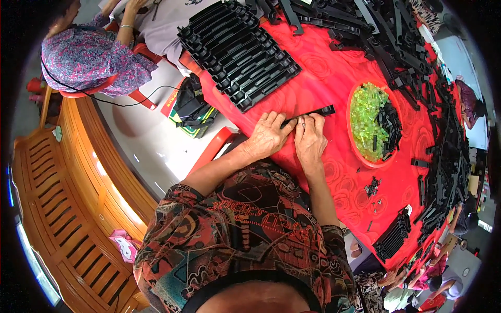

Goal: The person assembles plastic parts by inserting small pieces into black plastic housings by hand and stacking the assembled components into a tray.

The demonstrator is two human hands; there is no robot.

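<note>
Red patterned cloth covers the desk (323,78), which sits in a busy workroom with a wooden bench (57,208) off to the person's left and other people seated around. Both hands meet near the desk's near edge over a long black plastic strip (319,111). The left hand (267,136) lies flat, its fingertips pressing the strip's near end down onto the cloth. The right hand (310,140) has its grip narrow, thumb and forefinger pinched together on the strip just beside the left fingertips; whether a small piece sits between them is too small to tell.

The strip looks light, stiff and slightly slick, a moulded part that would likely flex a little along its length but not bend far. It is probably best held at one end or along its narrow sides, with the other hand steadying it flat.

Just beyond the right hand stands a red bowl (360,156) holding clear green plastic bits (368,120) and a few black ones. A neat stack of black strips (237,52) lies farther up the desk, and a loose heap of black parts (412,57) runs along its far and right edges. A dark bag (190,107) rests on the floor below.
</note>
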